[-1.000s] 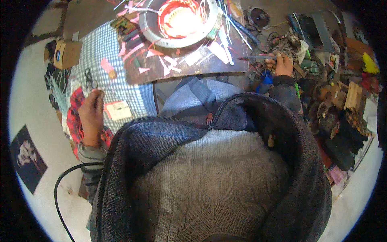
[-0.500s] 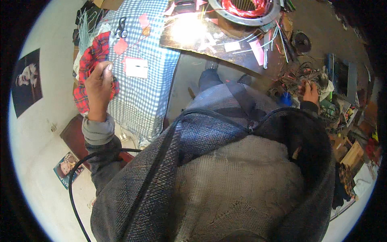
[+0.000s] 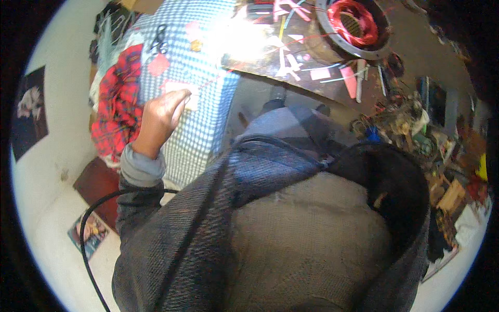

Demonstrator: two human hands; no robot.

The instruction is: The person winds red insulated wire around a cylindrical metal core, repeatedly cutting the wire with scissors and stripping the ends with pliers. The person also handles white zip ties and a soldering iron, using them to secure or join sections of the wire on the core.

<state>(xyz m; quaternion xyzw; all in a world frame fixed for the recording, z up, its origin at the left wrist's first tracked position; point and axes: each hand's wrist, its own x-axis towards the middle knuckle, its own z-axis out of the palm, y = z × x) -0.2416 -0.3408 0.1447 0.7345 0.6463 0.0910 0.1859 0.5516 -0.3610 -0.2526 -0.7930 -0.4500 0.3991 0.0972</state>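
Note:
My left hand (image 3: pixel 160 118) is over the checked cloth, its thumb and fingers pinched together on a thin red wire (image 3: pixel 209 82). From the fingertips this wire slants up to the right into bright glare. Another stretch of red wire (image 3: pixel 312 37) shows beyond the glare, reaching a round metal motor stator (image 3: pixel 325 32) with red copper windings (image 3: pixel 339 13). Whether both stretches are one wire, I cannot tell. Under my fingertips lies a pale card (image 3: pixel 192 100). My right hand is out of view.
Black scissors (image 3: pixel 158 39) and pink paper pieces (image 3: pixel 158 65) lie on the blue-and-white checked cloth (image 3: pixel 192 156). The dark worktable (image 3: pixel 306 86) carries a knife (image 3: pixel 360 78), paper strips and thin sleeves. A red plaid cloth (image 3: pixel 117 104) is at left; tangled scrap (image 3: pixel 410 125) is at right.
My left hand has moved right and slightly nearer, still pinching the wire. My right hand, over the scrap pile before, has left the view. The view has shifted, bringing more of the stator in.

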